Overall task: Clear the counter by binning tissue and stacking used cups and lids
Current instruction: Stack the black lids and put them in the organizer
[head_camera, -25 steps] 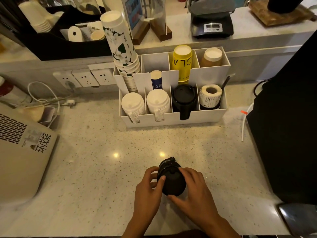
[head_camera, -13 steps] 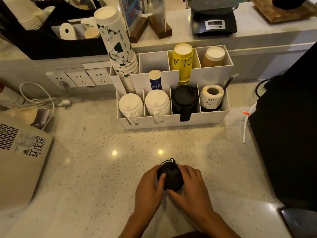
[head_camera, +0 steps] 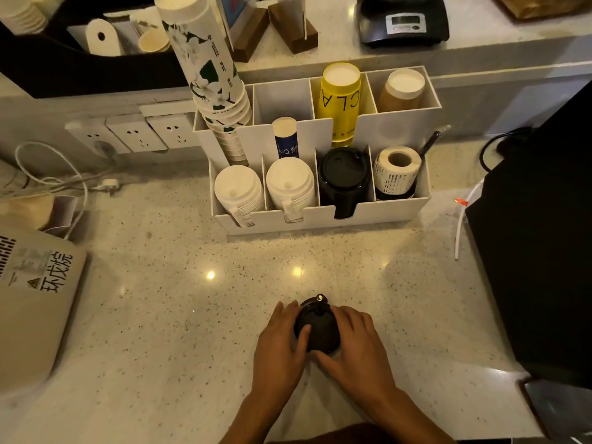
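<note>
Black lids (head_camera: 318, 330), white organizer (head_camera: 320, 219), speckled counter (head_camera: 160, 315).

Two bare forearms, no sleeves, watch or rings visible; left grip (head_camera: 279, 342), right grip (head_camera: 358, 347) ungloved.

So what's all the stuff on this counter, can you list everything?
black lids: small stack, black, near counter edge, between both hands
organizer: one, white, middle of counter
white lid stacks: two, front left compartments
black lid stack: one, third front compartment
label roll: one, white, front right compartment
floral cups: tall stack, white and green, back left compartment
yellow cups: one stack, back row
brown cups: one stack, back right
scale: one, black, upper ledge
wall sockets: three, white, left
left hand: holds lids
right hand: holds lids
</note>
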The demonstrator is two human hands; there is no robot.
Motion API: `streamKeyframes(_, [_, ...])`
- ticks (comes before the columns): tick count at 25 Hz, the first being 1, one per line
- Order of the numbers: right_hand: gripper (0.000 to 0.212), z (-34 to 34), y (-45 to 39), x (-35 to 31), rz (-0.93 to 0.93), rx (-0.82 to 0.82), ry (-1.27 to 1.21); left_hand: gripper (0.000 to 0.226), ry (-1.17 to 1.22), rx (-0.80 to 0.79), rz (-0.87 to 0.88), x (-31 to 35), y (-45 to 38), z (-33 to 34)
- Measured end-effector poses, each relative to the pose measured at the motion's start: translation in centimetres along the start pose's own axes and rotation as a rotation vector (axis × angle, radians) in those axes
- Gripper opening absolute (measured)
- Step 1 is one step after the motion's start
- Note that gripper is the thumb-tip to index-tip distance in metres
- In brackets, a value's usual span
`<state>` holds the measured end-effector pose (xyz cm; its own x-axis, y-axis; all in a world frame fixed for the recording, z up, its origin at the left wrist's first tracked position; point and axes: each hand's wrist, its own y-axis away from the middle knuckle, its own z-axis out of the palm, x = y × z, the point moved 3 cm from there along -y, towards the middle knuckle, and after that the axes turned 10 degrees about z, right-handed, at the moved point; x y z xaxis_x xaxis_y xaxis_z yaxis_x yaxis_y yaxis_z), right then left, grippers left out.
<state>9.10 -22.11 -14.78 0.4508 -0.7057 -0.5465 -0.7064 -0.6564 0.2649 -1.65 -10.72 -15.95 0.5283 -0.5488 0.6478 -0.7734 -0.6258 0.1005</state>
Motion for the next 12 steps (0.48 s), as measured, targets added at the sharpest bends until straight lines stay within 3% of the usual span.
streamKeyframes(12, [0.089,0.7,-0.8,1.1,-0.011,-0.031,0.070,0.039,-0.018,-0.078,-0.016,0.2,-1.9,-0.3])
